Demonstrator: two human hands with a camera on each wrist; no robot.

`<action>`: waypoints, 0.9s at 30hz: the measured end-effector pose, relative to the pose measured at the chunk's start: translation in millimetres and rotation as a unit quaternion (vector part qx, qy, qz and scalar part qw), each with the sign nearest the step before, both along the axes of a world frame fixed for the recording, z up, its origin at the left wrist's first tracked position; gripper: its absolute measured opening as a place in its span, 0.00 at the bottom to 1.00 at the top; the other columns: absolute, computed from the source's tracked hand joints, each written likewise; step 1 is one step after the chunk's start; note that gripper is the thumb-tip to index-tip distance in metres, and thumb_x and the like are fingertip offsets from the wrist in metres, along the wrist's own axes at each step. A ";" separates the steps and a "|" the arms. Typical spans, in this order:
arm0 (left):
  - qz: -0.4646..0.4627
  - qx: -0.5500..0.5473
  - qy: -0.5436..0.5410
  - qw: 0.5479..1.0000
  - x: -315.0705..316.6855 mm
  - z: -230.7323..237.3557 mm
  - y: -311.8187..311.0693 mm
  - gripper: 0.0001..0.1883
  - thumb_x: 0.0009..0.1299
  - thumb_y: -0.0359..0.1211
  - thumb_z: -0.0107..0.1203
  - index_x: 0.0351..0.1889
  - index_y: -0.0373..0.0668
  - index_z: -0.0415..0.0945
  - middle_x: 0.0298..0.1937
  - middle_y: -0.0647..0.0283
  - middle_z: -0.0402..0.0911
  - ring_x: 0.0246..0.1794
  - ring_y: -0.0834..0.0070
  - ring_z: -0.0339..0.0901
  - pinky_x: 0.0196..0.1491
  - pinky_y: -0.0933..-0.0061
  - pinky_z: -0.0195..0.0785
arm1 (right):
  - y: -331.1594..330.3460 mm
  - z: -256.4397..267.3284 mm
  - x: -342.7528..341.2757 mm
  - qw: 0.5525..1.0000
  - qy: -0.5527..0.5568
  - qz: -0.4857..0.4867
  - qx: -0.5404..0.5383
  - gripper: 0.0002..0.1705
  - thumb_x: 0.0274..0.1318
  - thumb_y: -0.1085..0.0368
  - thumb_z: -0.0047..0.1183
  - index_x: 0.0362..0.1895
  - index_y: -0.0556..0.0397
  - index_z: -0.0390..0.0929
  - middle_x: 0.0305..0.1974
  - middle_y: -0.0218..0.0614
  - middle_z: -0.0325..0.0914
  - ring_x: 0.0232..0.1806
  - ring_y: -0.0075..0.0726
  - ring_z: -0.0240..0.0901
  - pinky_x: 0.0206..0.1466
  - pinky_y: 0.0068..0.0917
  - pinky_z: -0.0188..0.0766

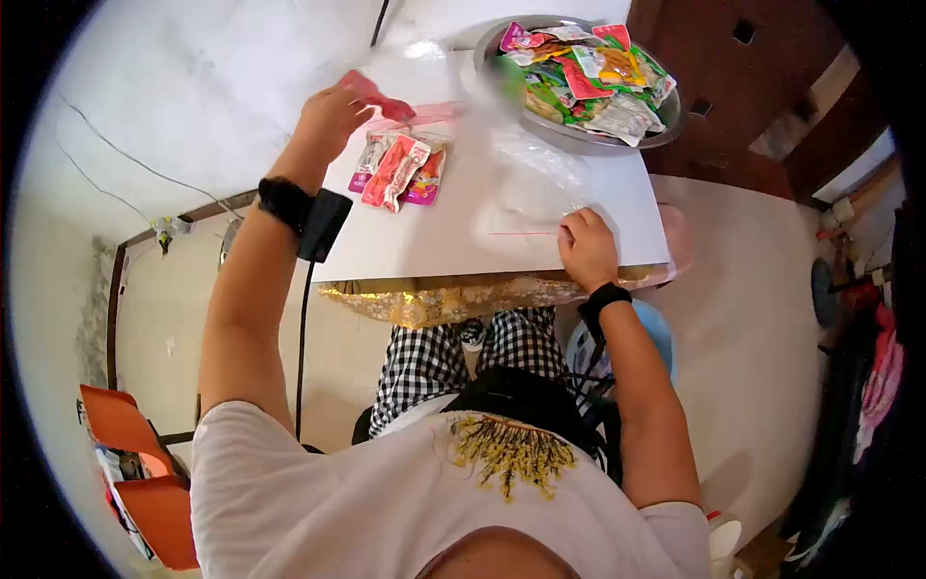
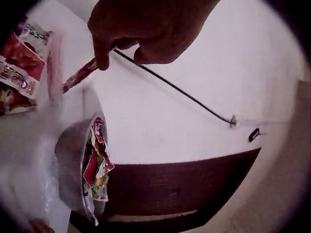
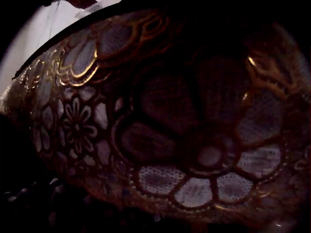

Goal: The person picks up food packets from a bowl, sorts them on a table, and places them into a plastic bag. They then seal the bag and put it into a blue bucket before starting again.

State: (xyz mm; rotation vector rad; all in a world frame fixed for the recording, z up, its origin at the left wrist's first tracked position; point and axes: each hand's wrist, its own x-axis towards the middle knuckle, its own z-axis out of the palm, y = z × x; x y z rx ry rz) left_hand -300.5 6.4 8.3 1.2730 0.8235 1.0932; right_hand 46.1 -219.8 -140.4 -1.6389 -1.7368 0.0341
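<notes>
At the far left of the table, my left hand [image 1: 333, 121] pinches a red snack packet [image 1: 376, 95] and holds it over the tabletop. The left wrist view shows the packet [image 2: 80, 76] edge-on, sticking out from the fingertips. Just in front of that hand lies a small pile of snack packets [image 1: 394, 174], red, white and purple, with pink strips [image 1: 424, 116] behind it. My right hand [image 1: 588, 249] rests at the table's front right edge, fingers loosely bent. Its fingertips lie beside a clear plastic bag [image 1: 545, 174] and a thin red line [image 1: 526, 233].
A metal basin [image 1: 661, 135] heaped with colourful packets stands at the back right of the white table [image 1: 434, 246]. Gold patterned cloth [image 1: 415, 304] hangs below the front edge. A light blue tub [image 1: 658, 338] is under the right arm. Orange chairs [image 1: 159, 516] stand at left.
</notes>
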 end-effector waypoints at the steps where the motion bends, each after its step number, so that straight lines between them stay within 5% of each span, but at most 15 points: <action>1: 0.051 -0.026 -0.061 0.997 -6.8 -7.4 -10.3 0.09 0.72 0.32 0.50 0.44 0.36 0.71 0.42 0.60 0.77 0.46 0.68 0.76 0.54 0.61 0.74 | -0.4 0.7 -0.4 1.000 0.001 0.000 0.002 0.03 0.50 0.69 0.52 0.29 0.54 0.73 0.32 0.42 0.71 0.38 0.53 0.70 0.41 0.46 0.70; 3: 0.054 0.030 -0.087 0.994 -28.4 -58.6 -11.1 0.09 0.72 0.32 0.50 0.45 0.37 0.71 0.43 0.61 0.76 0.46 0.70 0.75 0.55 0.60 0.72 | -0.2 0.7 -0.3 1.000 0.000 0.000 0.003 0.03 0.50 0.69 0.52 0.28 0.54 0.73 0.32 0.42 0.71 0.38 0.53 0.70 0.40 0.46 0.69; 5: 0.132 -0.123 -0.086 0.980 -37.3 -105.9 -28.9 0.10 0.71 0.31 0.51 0.48 0.41 0.70 0.46 0.64 0.74 0.46 0.72 0.74 0.53 0.61 0.71 | 0.2 1.5 -1.6 1.000 -0.005 -0.001 0.000 0.03 0.50 0.69 0.52 0.28 0.55 0.73 0.31 0.43 0.71 0.37 0.53 0.69 0.40 0.45 0.69; 7: 0.032 -0.058 0.109 0.992 -50.9 -139.5 -55.7 0.15 0.70 0.33 0.52 0.53 0.43 0.70 0.48 0.65 0.74 0.45 0.74 0.74 0.44 0.65 0.72 | -0.2 1.6 -0.5 1.000 -0.017 -0.002 -0.007 0.03 0.50 0.69 0.52 0.28 0.55 0.73 0.32 0.43 0.71 0.37 0.53 0.70 0.39 0.45 0.69; 8: 0.005 -0.045 0.157 0.987 -52.9 -141.6 -71.1 0.18 0.69 0.34 0.53 0.56 0.43 0.69 0.49 0.66 0.74 0.45 0.76 0.74 0.39 0.66 0.73 | -0.4 1.6 0.2 1.000 -0.020 -0.002 -0.007 0.03 0.50 0.69 0.52 0.28 0.55 0.73 0.32 0.43 0.71 0.38 0.53 0.70 0.40 0.45 0.69; 9: 0.083 -0.184 0.131 0.971 -31.3 -106.6 -100.1 0.20 0.70 0.35 0.53 0.59 0.41 0.69 0.48 0.65 0.75 0.43 0.75 0.75 0.37 0.70 0.72 | 0.1 1.8 -0.6 1.000 -0.023 -0.002 -0.007 0.03 0.49 0.69 0.52 0.28 0.55 0.73 0.32 0.43 0.71 0.38 0.53 0.70 0.40 0.45 0.69; 17: -0.009 -0.076 0.231 0.970 14.0 -92.3 -138.7 0.17 0.69 0.33 0.55 0.54 0.39 0.74 0.37 0.66 0.80 0.35 0.80 0.78 0.31 0.78 0.70 | -0.9 0.0 1.0 0.999 -0.017 -0.001 -0.028 0.04 0.49 0.68 0.53 0.30 0.55 0.74 0.34 0.42 0.73 0.40 0.53 0.71 0.43 0.45 0.71; 19: -0.035 0.079 0.256 0.963 33.2 -105.0 -143.6 0.15 0.68 0.32 0.57 0.51 0.37 0.76 0.36 0.64 0.81 0.36 0.77 0.79 0.36 0.76 0.72 | -2.5 1.5 0.2 1.000 -0.025 0.007 -0.011 0.04 0.49 0.68 0.54 0.31 0.54 0.76 0.34 0.42 0.73 0.40 0.53 0.71 0.43 0.44 0.71; 21: -0.023 0.198 0.320 0.926 55.3 -94.7 -158.1 0.18 0.62 0.32 0.63 0.49 0.38 0.77 0.42 0.54 0.79 0.42 0.64 0.79 0.44 0.67 0.72 | -1.8 -1.0 0.7 1.000 -0.024 0.015 -0.003 0.04 0.49 0.68 0.54 0.31 0.54 0.76 0.34 0.41 0.72 0.40 0.52 0.71 0.43 0.43 0.71; 23: 0.008 0.389 0.385 0.837 69.9 -97.0 -162.7 0.22 0.61 0.35 0.65 0.52 0.41 0.75 0.51 0.53 0.75 0.50 0.59 0.74 0.48 0.61 0.70 | -4.7 2.5 -5.0 0.999 -0.025 0.041 0.001 0.04 0.48 0.68 0.55 0.31 0.53 0.76 0.33 0.40 0.72 0.40 0.50 0.71 0.42 0.43 0.71; 27: -0.020 0.422 0.440 0.793 91.1 -81.8 -166.5 0.27 0.55 0.39 0.69 0.52 0.41 0.75 0.54 0.50 0.73 0.53 0.52 0.71 0.53 0.56 0.66 | -14.1 22.7 -26.9 0.997 -0.032 0.071 -0.007 0.04 0.48 0.68 0.56 0.30 0.52 0.77 0.31 0.37 0.71 0.38 0.47 0.71 0.40 0.41 0.71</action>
